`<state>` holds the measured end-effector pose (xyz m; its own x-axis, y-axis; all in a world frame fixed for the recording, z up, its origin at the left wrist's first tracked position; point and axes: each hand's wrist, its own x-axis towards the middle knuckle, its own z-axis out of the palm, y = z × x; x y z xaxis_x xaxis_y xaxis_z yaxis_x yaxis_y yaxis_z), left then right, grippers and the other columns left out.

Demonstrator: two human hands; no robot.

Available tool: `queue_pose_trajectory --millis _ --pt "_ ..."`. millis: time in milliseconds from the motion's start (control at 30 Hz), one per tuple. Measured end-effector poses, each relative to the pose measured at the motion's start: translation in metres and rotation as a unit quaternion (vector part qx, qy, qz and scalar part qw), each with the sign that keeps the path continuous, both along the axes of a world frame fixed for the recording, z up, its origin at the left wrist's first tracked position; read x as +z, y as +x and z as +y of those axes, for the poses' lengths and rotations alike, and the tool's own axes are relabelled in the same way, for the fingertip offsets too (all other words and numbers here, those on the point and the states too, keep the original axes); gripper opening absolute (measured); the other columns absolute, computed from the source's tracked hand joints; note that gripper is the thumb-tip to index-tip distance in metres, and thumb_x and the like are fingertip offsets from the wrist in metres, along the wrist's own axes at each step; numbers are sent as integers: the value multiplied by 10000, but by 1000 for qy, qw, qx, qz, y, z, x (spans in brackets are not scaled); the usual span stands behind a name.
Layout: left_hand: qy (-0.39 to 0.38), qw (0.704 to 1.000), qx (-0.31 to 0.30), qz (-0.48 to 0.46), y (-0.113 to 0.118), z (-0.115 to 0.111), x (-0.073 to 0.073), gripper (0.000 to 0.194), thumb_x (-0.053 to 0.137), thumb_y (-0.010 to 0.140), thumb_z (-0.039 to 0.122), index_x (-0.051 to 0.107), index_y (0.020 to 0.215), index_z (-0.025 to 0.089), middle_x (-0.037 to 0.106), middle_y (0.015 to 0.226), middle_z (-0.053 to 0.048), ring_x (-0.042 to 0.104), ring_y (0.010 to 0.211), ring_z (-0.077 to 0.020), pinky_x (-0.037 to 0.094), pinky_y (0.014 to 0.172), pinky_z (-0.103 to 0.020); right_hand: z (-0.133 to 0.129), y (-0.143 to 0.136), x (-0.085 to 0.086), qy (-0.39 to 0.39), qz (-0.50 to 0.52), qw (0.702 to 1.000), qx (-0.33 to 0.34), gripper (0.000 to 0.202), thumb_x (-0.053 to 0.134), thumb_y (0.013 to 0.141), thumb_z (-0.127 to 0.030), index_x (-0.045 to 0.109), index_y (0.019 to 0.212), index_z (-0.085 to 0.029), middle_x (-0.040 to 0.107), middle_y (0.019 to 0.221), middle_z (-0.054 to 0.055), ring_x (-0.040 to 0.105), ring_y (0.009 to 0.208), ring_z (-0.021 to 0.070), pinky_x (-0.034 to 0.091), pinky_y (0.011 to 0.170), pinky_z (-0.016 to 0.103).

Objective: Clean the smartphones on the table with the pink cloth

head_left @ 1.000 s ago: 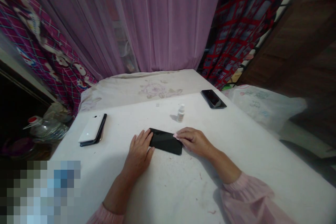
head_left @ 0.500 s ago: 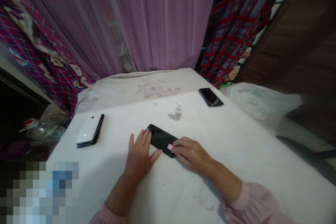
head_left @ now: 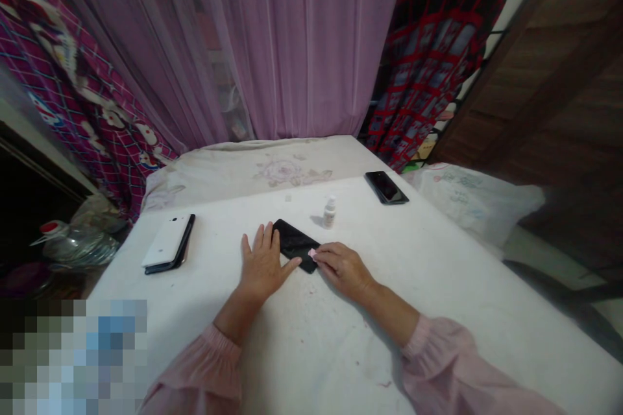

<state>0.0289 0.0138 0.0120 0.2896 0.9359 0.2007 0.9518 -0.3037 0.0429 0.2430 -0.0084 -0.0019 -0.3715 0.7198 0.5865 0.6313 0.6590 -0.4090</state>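
A black smartphone (head_left: pixel 298 248) lies on the white cloth in front of me, its dark face up and slanting down to the right. My left hand (head_left: pixel 263 266) is spread open at its left end, fingertips at the upper left edge and thumb stretched along the lower edge. Between the fingertips of my right hand (head_left: pixel 344 268) is a small pink piece of cloth (head_left: pixel 312 253), pressed to the right part of the phone. Just beyond the phone stands a small white bottle (head_left: pixel 329 213), upright.
On the left side of the table (head_left: pixel 428 311) lies a stack of phones (head_left: pixel 169 243), a white one on top. More dark phones (head_left: pixel 387 187) lie stacked at the far right. A plastic bag (head_left: pixel 477 201) hangs beyond the right edge; a large clear bottle (head_left: pixel 80 243) stands off the left edge.
My right hand has moved the pink cloth slightly up and left across the phone. My left hand's fingers are spread wider. The camera view has shifted a little.
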Motion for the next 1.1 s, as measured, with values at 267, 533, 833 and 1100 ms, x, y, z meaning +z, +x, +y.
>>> queue_pose_trajectory --millis 267,533,833,1100 --pt "-36 999 26 -2 0 34 9 657 474 917 485 373 1441 102 230 1557 -219 214 1439 -365 174 1111 -628 44 -22 -11 -12 28 998 -50 176 589 843 -120 734 882 -211 707 890 56 661 829 165 552 774 286" --pt "-24 996 -8 -83 9 7 -20 600 501 899 462 414 1415 169 376 1510 -165 324 1399 -347 223 1102 -635 37 -25 -6 -4 58 998 -6 198 563 848 -130 727 907 -225 710 904 57 663 830 160 553 768 283" --pt "-36 994 -36 -92 0 14 -17 626 545 869 415 403 1420 156 352 1523 -158 327 1401 -330 209 1126 -605 36 -22 -6 4 35 998 -57 212 528 827 -115 711 871 -213 697 878 66 645 819 186 552 758 308" --pt "-15 995 -40 -95 1 13 -20 624 563 855 393 422 1411 148 373 1509 -165 356 1384 -342 237 1117 -603 35 -20 -4 10 10 998 -56 219 524 871 -138 711 954 -216 691 923 68 636 844 185 544 770 301"
